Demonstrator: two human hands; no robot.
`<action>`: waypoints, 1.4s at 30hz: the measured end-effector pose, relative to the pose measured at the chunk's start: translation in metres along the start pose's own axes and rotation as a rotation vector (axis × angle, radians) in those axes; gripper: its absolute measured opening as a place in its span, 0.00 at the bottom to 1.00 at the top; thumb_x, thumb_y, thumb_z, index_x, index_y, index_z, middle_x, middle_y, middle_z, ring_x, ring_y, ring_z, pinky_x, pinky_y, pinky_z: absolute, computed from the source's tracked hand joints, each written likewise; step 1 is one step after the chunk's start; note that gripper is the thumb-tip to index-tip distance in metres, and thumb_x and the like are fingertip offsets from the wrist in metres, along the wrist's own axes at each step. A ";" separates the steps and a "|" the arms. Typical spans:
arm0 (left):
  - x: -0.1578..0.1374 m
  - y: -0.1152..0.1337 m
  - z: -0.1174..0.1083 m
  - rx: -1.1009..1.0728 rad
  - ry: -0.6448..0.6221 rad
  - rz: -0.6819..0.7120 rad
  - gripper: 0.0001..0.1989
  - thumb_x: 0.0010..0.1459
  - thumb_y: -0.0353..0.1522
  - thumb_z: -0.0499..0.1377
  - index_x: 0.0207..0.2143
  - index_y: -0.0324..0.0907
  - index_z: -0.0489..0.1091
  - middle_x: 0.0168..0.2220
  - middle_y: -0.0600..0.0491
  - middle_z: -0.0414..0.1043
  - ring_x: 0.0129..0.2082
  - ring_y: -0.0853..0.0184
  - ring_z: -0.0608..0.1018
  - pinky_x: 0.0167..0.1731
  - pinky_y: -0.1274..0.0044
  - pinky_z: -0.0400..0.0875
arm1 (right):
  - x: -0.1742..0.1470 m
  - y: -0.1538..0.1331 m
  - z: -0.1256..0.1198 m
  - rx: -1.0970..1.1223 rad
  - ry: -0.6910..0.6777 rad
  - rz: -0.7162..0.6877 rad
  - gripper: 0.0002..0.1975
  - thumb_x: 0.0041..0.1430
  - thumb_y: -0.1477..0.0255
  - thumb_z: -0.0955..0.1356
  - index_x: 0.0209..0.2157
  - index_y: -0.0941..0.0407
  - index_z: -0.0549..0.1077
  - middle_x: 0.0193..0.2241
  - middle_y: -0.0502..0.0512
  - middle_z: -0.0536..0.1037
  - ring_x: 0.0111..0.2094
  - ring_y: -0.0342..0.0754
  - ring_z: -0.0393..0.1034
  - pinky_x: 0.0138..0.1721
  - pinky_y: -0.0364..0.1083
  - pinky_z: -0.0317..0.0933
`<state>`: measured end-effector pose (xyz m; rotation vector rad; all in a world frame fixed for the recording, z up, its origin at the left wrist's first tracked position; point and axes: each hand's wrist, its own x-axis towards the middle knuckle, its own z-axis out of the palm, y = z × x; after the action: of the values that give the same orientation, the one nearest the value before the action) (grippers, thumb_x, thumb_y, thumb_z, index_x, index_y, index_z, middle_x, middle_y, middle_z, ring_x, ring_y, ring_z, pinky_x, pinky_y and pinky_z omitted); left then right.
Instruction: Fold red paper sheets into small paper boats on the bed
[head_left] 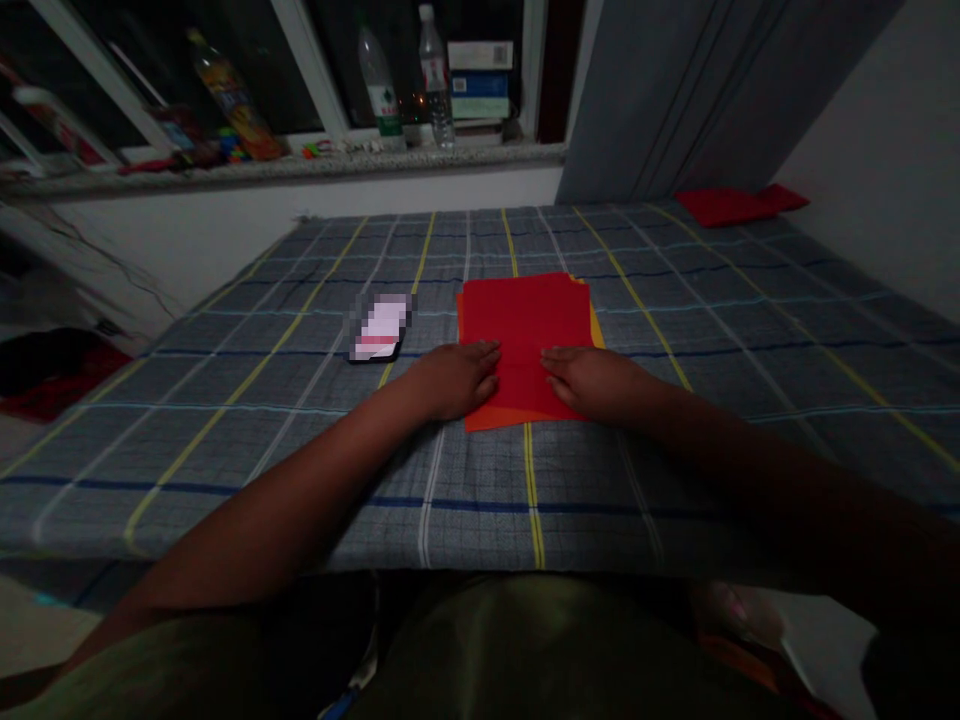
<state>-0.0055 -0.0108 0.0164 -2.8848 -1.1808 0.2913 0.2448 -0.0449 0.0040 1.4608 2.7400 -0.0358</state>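
Observation:
A red sheet of paper point(525, 312) lies flat on the plaid cloth, with a faint crease across its lower part. Beneath it, edges of orange paper point(495, 416) and yellow paper point(597, 330) stick out at the sides and bottom. My left hand point(457, 380) rests on the sheet's left edge, fingers stretched out and pointing inward. Opposite it, my right hand point(592, 380) lies on the right edge, its fingers also extended over the red paper. Neither hand grips anything. A phone point(380, 328) with a lit, blurred-out screen lies left of the papers.
The plaid cloth point(300, 450) covers a wide flat surface. A red folded item point(739, 205) sits at its far right corner. Along the windowsill point(315, 172) stand several bottles and a stack of boxes point(480, 85). A grey curtain point(660, 90) hangs at the right.

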 end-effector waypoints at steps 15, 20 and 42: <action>-0.002 0.000 -0.009 0.165 0.140 -0.381 0.29 0.72 0.44 0.44 0.42 0.34 0.80 0.44 0.36 0.80 0.47 0.46 0.80 0.45 0.62 0.69 | 0.001 0.004 0.004 0.001 0.052 -0.043 0.25 0.71 0.70 0.59 0.62 0.66 0.73 0.62 0.70 0.74 0.63 0.57 0.70 0.66 0.53 0.61; 0.003 -0.006 -0.012 0.118 0.344 -0.213 0.20 0.70 0.38 0.50 0.46 0.36 0.78 0.46 0.39 0.78 0.48 0.52 0.78 0.45 0.66 0.71 | 0.003 0.005 0.008 0.005 0.076 -0.052 0.24 0.70 0.71 0.60 0.61 0.67 0.74 0.61 0.72 0.75 0.63 0.59 0.71 0.65 0.55 0.62; 0.015 0.012 0.000 0.129 0.150 -0.242 0.17 0.68 0.30 0.50 0.42 0.35 0.79 0.39 0.39 0.78 0.41 0.53 0.81 0.37 0.69 0.73 | 0.002 0.002 0.004 0.026 0.088 -0.034 0.22 0.69 0.72 0.63 0.60 0.65 0.76 0.60 0.72 0.76 0.61 0.61 0.73 0.63 0.55 0.65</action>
<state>0.0133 -0.0094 0.0127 -2.5695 -1.4078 0.1371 0.2457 -0.0420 0.0002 1.4564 2.8439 -0.0087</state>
